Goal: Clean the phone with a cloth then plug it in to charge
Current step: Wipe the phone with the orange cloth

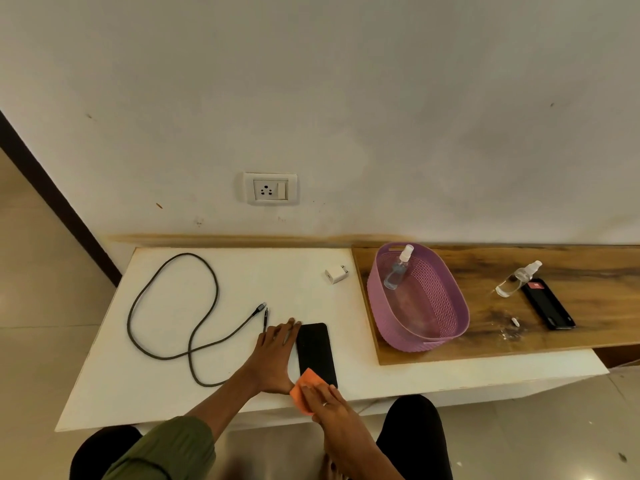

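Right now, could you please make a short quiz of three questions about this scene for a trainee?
1. True or false: the white adapter is already in the wall socket.
2. Which hand presses the orange cloth on the phone? A) left hand B) right hand
3. Fill in: one spray bottle lies inside the purple ____.

Key: 1 false, it lies on the white table; 2 B; 3 basket.
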A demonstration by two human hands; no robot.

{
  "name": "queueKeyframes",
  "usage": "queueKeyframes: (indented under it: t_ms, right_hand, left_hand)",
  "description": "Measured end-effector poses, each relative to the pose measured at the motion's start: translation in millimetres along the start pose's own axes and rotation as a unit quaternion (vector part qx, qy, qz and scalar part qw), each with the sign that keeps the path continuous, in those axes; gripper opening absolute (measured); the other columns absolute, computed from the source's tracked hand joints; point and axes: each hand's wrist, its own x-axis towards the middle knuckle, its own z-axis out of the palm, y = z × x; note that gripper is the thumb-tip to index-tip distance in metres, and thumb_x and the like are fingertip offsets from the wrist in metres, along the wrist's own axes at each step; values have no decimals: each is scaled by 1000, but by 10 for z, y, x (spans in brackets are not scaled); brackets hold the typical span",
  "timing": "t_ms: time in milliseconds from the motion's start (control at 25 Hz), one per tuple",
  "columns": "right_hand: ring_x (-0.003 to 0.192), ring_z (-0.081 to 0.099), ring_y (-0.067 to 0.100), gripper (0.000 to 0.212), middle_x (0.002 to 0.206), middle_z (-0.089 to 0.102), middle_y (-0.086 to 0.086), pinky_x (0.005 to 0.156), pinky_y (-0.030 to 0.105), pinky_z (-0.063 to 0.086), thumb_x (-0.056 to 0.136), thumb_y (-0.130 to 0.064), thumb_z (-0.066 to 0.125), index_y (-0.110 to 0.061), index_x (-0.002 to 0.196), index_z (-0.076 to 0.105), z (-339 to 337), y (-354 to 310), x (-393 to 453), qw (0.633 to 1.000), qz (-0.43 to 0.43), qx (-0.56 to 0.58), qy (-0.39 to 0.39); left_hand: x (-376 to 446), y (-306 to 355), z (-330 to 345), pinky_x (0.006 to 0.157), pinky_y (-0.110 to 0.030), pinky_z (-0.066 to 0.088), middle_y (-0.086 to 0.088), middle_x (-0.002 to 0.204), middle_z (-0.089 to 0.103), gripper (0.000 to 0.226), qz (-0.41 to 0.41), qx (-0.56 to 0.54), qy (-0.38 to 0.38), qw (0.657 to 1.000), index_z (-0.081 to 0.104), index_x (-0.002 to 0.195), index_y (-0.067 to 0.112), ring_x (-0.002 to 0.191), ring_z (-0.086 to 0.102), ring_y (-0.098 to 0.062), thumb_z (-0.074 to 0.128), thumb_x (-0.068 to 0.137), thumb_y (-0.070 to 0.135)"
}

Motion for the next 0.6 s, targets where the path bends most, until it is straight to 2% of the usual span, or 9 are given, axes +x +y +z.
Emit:
queueKeyframes:
  t_ms: [40,120,160,360,520,600]
  right_hand:
    - [146,26,24,84,159,23,8,118,34,21,88,-48,61,-26,150,8,-23,-27,0,999,-15,-7,-49]
    - [150,2,29,83,163,-3,3,121,43,5,94,-30,57,-28,153,-2,-41,-36,33,987,15,38,-158]
    - [150,-2,29,85,163,-7,1,120,45,2,95,-26,57,-28,153,-4,-10,-21,62,986,25,46,-156]
    - [150,-3,26,76,163,-2,0,119,42,-7,97,-27,52,-26,154,1,-89,-66,236,997,-10,14,-75]
    - [148,19,22,64,159,25,-1,117,36,-6,95,-30,56,-24,151,26,-173,-22,349,997,-44,31,56]
    - [148,20,19,62,158,25,-4,119,35,-4,95,-34,55,-24,150,29,-237,-47,438,995,-49,36,79]
  left_hand:
    - [3,-3,6,123,-46,14,0,165,-7,139,2,0,-1,1000,-16,155,22,149,7,-31,70,59,75]
    - [15,-7,13,123,-47,13,0,165,-8,139,3,-1,-3,1000,-15,155,23,151,5,-31,69,59,77]
    - [18,-18,16,123,-48,12,0,165,-8,139,3,-2,-3,1000,-15,155,23,151,4,-31,69,59,79]
    - [5,-47,13,123,-52,7,-2,166,-11,148,6,-10,-14,1000,-16,155,23,153,-3,-32,64,49,90]
    - [-1,6,-2,122,-55,3,0,166,-13,156,-5,-34,-20,999,-15,154,27,153,-7,-32,64,37,94]
    - [9,1,8,122,-55,2,1,166,-14,156,-6,-45,-17,999,-16,154,29,153,-9,-31,65,37,93]
